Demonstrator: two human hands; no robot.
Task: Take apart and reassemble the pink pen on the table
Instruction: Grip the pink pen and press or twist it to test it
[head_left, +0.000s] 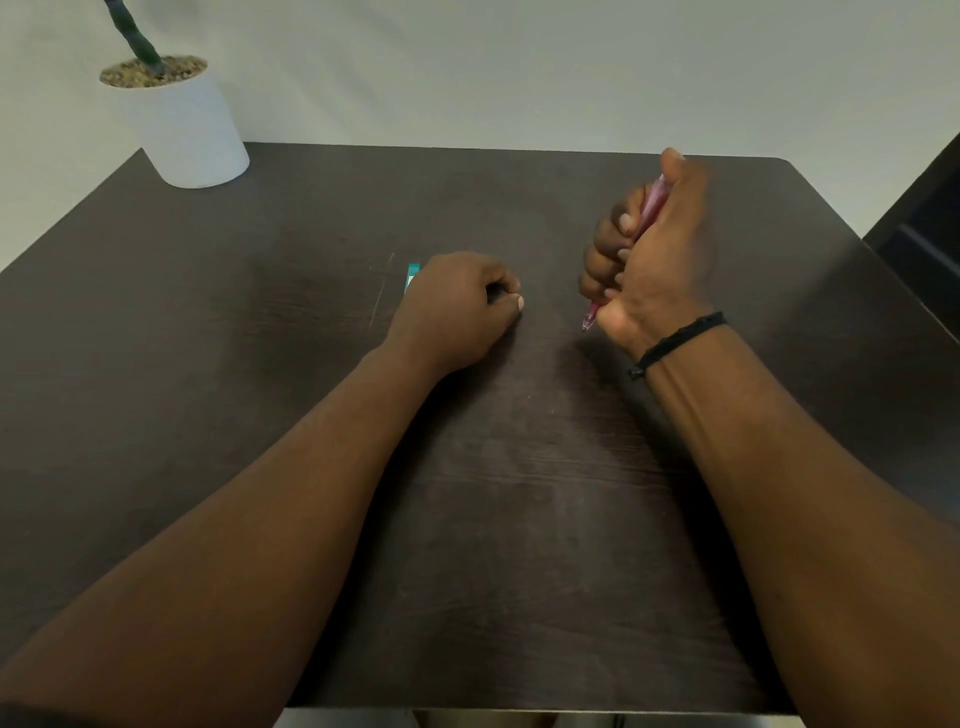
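My right hand (654, 260) is closed in a fist around the pink pen (650, 208), held above the dark table (311, 415) at the right of centre. The pen's tip (588, 321) pokes out below the fist, pointing down and left; its upper end shows near my thumb. My left hand (457, 306) rests on the table at the centre, fingers curled in with the thumb against them. Whether it holds anything is hidden. A small teal object (412, 275) lies on the table just behind my left hand, partly covered by it.
A white pot with gravel and a green stem (182, 119) stands at the table's far left corner. A dark piece of furniture (924, 228) sits off the table's right edge. A pale wall runs behind the table. A black band circles my right wrist.
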